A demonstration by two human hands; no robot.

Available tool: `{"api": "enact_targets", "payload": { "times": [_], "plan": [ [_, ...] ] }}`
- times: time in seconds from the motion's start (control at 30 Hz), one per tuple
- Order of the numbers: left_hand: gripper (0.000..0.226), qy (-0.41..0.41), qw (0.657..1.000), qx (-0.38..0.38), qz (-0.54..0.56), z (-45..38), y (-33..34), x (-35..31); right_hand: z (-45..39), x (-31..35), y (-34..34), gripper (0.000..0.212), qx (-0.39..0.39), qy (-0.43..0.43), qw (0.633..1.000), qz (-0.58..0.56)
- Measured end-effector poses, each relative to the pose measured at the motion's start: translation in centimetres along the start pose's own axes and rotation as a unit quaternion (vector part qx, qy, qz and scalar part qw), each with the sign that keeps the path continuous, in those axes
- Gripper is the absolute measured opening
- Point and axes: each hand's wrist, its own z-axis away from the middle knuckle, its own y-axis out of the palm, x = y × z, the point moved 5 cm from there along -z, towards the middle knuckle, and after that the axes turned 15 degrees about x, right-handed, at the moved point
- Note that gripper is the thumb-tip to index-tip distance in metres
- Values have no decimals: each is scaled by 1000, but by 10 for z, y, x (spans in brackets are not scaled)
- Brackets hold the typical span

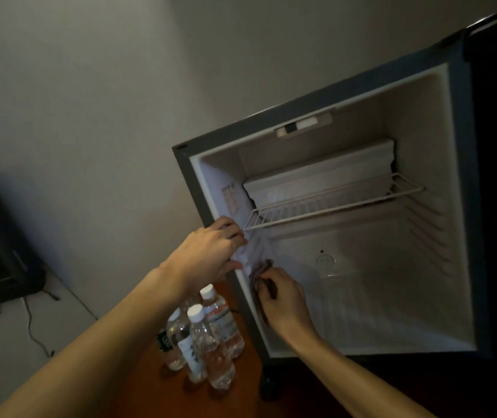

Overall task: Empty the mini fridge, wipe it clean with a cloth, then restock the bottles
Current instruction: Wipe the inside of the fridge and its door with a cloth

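Mini fridge stands open, interior bare: no bottles visible inside, only the wire shelf and the pale box-like compartment behind it. Emptying stage looks complete, as far as this view shows. Bottles, a cluster of clear plastic ones with white caps, stand upright on the wooden desk just left of the fridge, outside it. Wiping stage judged to be in hand. Right hand has its fingers curled around a dark crumpled cloth, holding it against the lower left inner wall, near the front edge and below the shelf. Left hand grips the fridge's left front frame at about shelf height, fingers wrapped around the edge, apparently steadying the cabinet; something pale sits under those fingers, too blurred to name. How much of the interior has been wiped cannot be told: light is dim, surfaces show no clear wet or dry line. Floor of the cavity, right wall, shelf and back probably need a pass yet. Restocking not yet started; every visible bottle is outside the fridge.
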Motion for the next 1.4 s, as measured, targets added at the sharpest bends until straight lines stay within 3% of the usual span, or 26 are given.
{"api": "enact_targets", "payload": {
  "times": [0.27, 0.5, 0.63, 1.07, 1.4],
  "plan": [
    [47, -5, 1000, -9, 2, 1, 3, 2, -4, -12, 2, 12, -24, -44, 998, -22],
    [45, 0, 1000, 6, -4, 1, 1, 1, -37, -29, -6, 17, -32, -102, 991, 84],
    [46, -11, 1000, 16, -4, 2, -4, -1, -46, -29, -7, 17, -21, -91, 990, 108],
    [46, -28, 999, 18, -8, 2, -5, -6, 19, 5, 1, 18, 32, -126, 991, 41],
    [48, -18, 1000, 14, -9, -2, 2, 1, -27, -26, -2, 9, -39, -88, 995, 27]
  ]
}}
